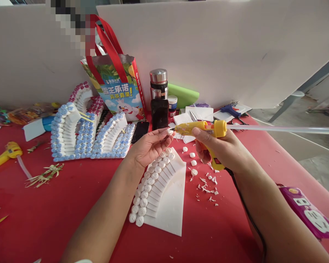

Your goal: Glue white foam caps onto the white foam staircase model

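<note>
My right hand (pixel 216 144) grips a yellow hot glue gun (pixel 208 128), a long clear glue stick (pixel 276 128) running out of its back end. The gun's nozzle meets a small white rosette (pixel 170 132) pinched between the fingertips of my left hand (pixel 150 146). Beneath my left hand lies a white foam board (pixel 171 210) with a curved, stepped strip; two rows of white rosettes (pixel 144 202) line its outer edge. To the right of the board, several loose rosettes (pixel 194 172) sit among white scraps (pixel 207 188).
Blue-and-white flowered pieces (pixel 84 140) stand at left near a printed bag (pixel 120 86). Behind my hands are a steel flask (pixel 158 82) and a black phone (pixel 159 114). A second glue gun (pixel 7 155) lies far left. A purple power strip (pixel 308 212) is at right.
</note>
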Action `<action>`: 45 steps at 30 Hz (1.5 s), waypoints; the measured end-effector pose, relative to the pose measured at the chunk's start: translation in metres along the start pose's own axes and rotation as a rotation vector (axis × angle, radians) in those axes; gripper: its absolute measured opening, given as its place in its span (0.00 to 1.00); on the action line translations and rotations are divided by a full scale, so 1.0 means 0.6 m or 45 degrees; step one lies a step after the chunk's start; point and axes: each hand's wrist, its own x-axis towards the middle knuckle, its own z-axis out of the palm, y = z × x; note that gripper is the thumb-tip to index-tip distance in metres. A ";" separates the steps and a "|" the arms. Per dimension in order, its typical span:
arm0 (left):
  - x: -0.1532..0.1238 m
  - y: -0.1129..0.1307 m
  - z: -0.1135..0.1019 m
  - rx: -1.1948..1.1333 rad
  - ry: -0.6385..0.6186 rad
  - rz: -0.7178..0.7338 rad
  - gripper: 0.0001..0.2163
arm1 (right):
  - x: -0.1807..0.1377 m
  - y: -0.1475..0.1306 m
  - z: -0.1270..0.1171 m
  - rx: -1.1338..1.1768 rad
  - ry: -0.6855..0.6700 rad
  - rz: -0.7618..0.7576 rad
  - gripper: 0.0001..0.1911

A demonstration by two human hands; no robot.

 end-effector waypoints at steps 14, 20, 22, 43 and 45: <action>-0.002 -0.002 -0.001 0.011 -0.023 0.001 0.06 | 0.000 0.002 -0.001 -0.021 0.048 0.043 0.26; -0.003 -0.001 0.001 0.009 0.013 -0.009 0.06 | -0.001 0.002 0.000 -0.078 0.068 0.026 0.30; -0.002 -0.001 0.000 0.004 0.023 -0.007 0.06 | -0.003 0.001 0.001 -0.077 0.073 0.024 0.30; -0.003 -0.001 0.005 -0.029 0.039 0.016 0.07 | -0.003 0.000 0.002 -0.104 0.120 0.027 0.30; -0.004 0.000 0.006 -0.032 0.049 0.012 0.07 | -0.003 0.001 0.003 -0.106 0.145 0.021 0.30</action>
